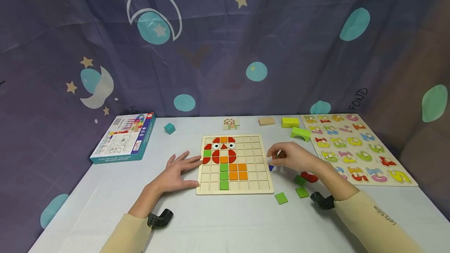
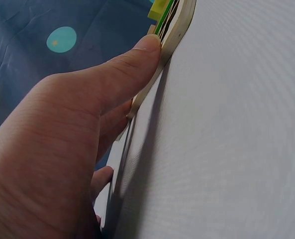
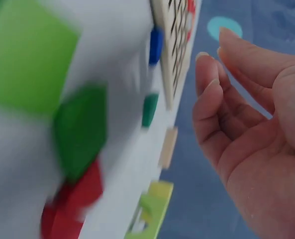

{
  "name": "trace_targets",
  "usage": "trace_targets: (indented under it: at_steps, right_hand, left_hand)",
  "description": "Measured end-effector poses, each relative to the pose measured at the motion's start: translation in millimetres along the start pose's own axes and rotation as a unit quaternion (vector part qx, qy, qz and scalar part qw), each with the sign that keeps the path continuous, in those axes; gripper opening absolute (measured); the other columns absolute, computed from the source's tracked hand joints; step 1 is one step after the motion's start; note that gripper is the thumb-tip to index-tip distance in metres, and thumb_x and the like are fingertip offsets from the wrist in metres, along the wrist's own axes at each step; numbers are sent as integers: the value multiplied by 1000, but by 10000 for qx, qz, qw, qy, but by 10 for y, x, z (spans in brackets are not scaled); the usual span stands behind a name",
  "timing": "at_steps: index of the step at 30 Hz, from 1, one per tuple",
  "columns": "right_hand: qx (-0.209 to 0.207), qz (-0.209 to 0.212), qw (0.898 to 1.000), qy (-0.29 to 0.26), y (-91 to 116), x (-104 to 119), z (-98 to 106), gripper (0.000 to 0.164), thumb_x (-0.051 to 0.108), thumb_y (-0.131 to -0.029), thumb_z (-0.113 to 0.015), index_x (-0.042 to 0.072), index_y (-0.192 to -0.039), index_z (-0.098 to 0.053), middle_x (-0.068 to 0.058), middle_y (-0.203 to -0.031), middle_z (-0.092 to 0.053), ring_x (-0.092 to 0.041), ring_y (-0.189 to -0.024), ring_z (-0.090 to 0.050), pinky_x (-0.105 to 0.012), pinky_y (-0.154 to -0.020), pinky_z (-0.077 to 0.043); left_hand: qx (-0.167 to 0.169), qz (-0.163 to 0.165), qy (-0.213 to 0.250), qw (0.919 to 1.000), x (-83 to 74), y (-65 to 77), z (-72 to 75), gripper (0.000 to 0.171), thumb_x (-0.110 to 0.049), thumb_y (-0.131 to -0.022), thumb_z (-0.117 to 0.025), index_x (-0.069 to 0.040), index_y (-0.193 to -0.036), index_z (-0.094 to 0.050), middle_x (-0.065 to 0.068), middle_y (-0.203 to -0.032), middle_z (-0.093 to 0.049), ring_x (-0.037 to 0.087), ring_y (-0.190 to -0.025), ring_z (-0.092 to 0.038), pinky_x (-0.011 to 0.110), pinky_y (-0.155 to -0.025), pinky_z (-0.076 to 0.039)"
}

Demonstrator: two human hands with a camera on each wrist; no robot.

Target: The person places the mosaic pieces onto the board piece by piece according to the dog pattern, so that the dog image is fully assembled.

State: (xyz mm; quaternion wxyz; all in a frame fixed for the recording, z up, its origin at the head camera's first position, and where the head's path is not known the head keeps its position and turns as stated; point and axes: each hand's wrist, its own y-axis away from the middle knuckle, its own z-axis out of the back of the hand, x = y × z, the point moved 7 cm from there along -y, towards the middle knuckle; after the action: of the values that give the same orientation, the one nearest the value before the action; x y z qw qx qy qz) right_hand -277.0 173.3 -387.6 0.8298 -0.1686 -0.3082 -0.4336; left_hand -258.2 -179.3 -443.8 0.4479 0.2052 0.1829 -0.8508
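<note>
A wooden grid board (image 1: 254, 147) lies on the table, with red, orange and green tiles and two eye tiles in its left half. My left hand (image 1: 175, 171) spreads its fingers along the board's left side, and in the left wrist view the thumb (image 2: 147, 44) touches the board's edge. Just off the right edge lies a small blue piece (image 1: 271, 167), with my right hand (image 1: 290, 155) over it. Bent loosely, the right hand's fingers hold nothing visible in the right wrist view, where the blue piece (image 3: 156, 46) lies apart from them.
Green tiles (image 1: 281, 198) and a pile of red pieces (image 1: 309, 177) lie below the right hand. A number puzzle board (image 1: 355, 141) is at right, a box (image 1: 123, 138) at left. A pattern card (image 1: 231, 124), wooden block (image 1: 266, 121), yellow block (image 1: 290, 122) and teal cube (image 1: 169, 128) stand behind.
</note>
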Motion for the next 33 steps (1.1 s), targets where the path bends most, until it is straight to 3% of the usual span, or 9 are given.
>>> trace_targets:
  at_steps: [7,16,24,33]
  right_hand:
    - [-280,-429,9985,182,345,-234,212,18,11,-90,-77,7,-106,-70,2,-91,-62,-18,-77,-59,-28,-65,-51]
    - [-234,-749,9968,127,644,-482,267,21,10,-89,-77,5,-108,-69,0,-91,-61,-20,-82,-56,-26,-64,-51]
    - [-33,-657,9976,235,716,-575,220,21,13,-86,-80,5,-103,-69,2,-89,-61,-16,-78,-54,-25,-64,-50]
    - [35,-829,9965,132,693,-615,155,19,11,-85,-80,8,-99,-67,2,-84,-59,-16,-75,-54,-25,-61,-49]
  left_hand:
    - [1,5,23,10000,-6,2,2,75,-51,-82,-80,-16,-145,-59,-1,-154,-47,40,-150,-18,70,-113,1]
    - [1,38,-14,10000,-7,9,3,75,-51,-82,-80,-16,-145,-58,-1,-154,-47,40,-150,-19,70,-113,1]
    - [-10,-26,21,10000,-26,1,7,74,-51,-83,-79,-16,-145,-58,0,-154,-47,41,-150,-19,71,-112,1]
    - [-18,-28,41,10000,-18,5,6,74,-50,-82,-80,-16,-144,-59,0,-153,-47,41,-150,-19,71,-112,1]
